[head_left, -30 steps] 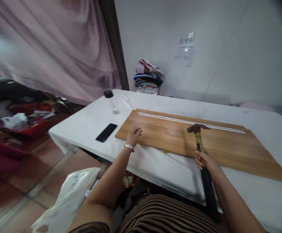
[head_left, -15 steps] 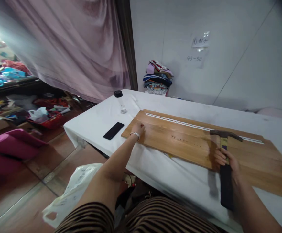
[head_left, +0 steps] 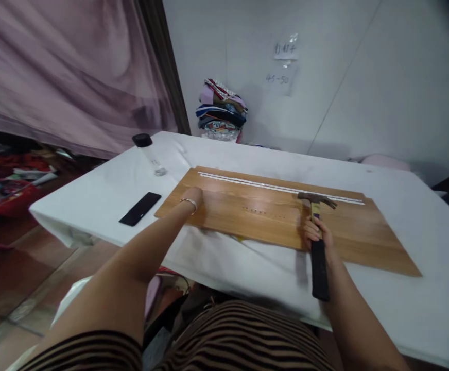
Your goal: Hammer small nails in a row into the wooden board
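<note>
My right hand (head_left: 317,234) is wrapped round the grip of a claw hammer (head_left: 319,268), held over the right half of a wooden board (head_left: 224,221). The hammer's dark head points away from me. At the board's left end is my left hand (head_left: 194,195), curled and low over the wood, with a bracelet at its wrist. Its fingertips are turned away, so anything in them is hidden. Between the hands, a short row of small nails (head_left: 254,210) shows on the board. A white double strip (head_left: 263,184) runs along the board's far side.
Left of the board, a black phone (head_left: 140,208) lies on the white-covered table (head_left: 97,196). Behind it is a clear bottle (head_left: 153,159) with a black lid. Folded cloths (head_left: 221,111) are stacked by the wall. A pink curtain (head_left: 73,67) hangs at the left.
My view has swung right, so the table and board appear further left. My left hand stays low at the board's left end. The hammer remains in my right hand.
</note>
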Action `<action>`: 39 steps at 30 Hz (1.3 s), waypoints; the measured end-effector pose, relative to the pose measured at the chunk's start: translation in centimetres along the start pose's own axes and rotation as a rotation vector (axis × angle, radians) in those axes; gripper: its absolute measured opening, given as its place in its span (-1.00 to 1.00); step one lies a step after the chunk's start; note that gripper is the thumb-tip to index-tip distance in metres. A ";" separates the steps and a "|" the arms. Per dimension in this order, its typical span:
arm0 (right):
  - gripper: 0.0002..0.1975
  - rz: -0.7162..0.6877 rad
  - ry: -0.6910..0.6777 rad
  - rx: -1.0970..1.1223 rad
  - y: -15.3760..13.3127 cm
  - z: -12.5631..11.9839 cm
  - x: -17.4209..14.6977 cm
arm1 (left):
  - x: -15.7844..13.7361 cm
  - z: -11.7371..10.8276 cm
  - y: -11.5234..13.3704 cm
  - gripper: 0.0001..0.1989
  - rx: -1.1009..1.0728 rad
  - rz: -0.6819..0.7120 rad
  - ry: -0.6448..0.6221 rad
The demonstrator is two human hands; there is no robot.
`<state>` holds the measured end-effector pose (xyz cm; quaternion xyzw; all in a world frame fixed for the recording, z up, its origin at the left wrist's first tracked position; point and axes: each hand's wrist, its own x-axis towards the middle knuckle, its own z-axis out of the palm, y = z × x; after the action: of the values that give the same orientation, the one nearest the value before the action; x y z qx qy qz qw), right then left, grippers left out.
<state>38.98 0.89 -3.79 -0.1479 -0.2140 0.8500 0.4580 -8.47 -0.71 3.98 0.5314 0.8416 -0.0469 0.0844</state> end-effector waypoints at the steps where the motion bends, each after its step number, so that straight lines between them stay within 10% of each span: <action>1: -0.93 0.021 -0.043 0.058 0.0 -0.3 0.1 | -0.1 -0.1 0.1 -0.66 0.014 0.026 -0.004; 18: -0.91 0.041 -0.156 0.077 0.0 -0.8 0.7 | -4.7 3.8 2.4 -0.72 -0.133 0.367 0.119; 25: -0.88 0.055 -0.172 0.077 0.0 -0.8 0.6 | -7.4 3.3 3.5 -0.67 -0.238 0.113 0.171; 39: -0.82 0.041 -0.177 0.011 0.0 -0.6 0.6 | -7.6 1.0 5.4 -0.69 0.094 0.180 -0.004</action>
<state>38.95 1.60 -4.35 -0.0742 -0.2459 0.8702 0.4204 -0.33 -5.32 4.54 0.6081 0.7871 -0.0796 0.0651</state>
